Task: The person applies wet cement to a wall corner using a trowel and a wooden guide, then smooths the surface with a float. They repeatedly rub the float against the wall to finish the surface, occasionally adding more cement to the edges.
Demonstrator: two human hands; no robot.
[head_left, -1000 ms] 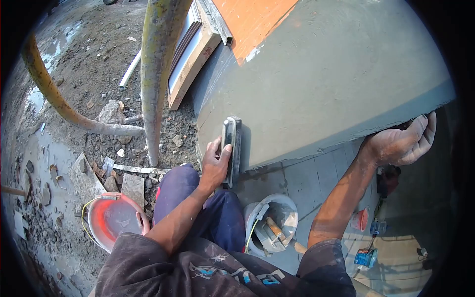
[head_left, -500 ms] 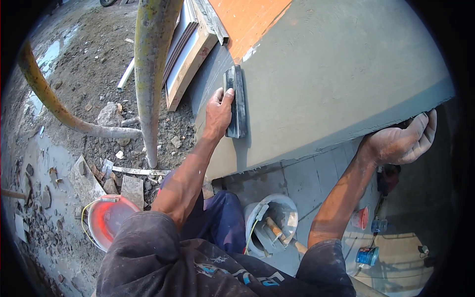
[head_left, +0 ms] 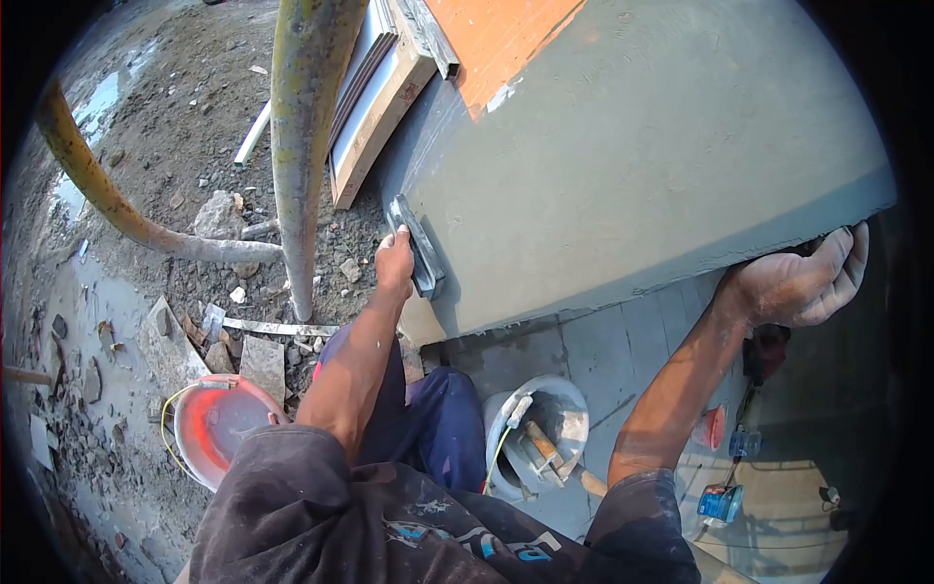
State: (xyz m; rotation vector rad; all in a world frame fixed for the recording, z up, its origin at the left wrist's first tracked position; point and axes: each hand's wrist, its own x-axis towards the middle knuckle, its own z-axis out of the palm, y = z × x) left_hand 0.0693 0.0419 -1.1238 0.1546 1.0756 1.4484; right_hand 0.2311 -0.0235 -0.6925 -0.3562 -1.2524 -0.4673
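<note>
My left hand grips a dark plastering float, held tilted at the left margin of the grey plastered wall. The float's shadow falls on the plaster beside it. At the lower right, my right hand is at the wall's bottom edge, its dusty fingers bent up around it. Some of those fingertips are hidden. An orange patch borders the grey plaster at the top.
A bucket with wooden-handled tools stands below the wall, near my knee. Left of me is a red-lined bucket. A yellowish pole rises beside leaning boards. Rubble and wet ground lie left; a blue-labelled container sits right.
My left hand and the float have moved down and left across the plaster, and the float has tilted over. My right hand stays at the wall's edge.
</note>
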